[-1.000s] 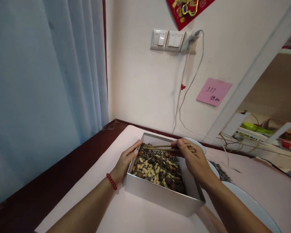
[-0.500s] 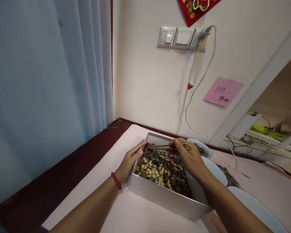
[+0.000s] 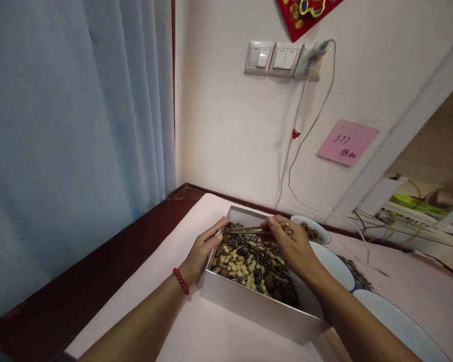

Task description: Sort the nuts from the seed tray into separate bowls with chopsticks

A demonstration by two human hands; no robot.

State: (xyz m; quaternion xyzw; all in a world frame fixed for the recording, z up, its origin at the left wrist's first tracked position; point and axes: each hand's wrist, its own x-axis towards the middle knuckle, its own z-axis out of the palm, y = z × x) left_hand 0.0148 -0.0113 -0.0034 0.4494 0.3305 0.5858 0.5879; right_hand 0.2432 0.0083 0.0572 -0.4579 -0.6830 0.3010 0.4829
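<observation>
Right hand [image 3: 292,246] clamps chopsticks [image 3: 245,230]; left hand [image 3: 200,254], fingers apart, touches lower-centre box [image 3: 256,309], contents [image 3: 245,261] mixed; dish [image 3: 325,236] at right holds nuts [image 3: 312,233].

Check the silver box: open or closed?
Open: the silver box is uncovered at the top, peanuts show inside, and chopsticks in the right hand reach inside.

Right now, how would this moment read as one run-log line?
left hand: on box | right hand: holding chopsticks, tips by seeds | box contents: peanuts, seeds, brown nuts
</observation>
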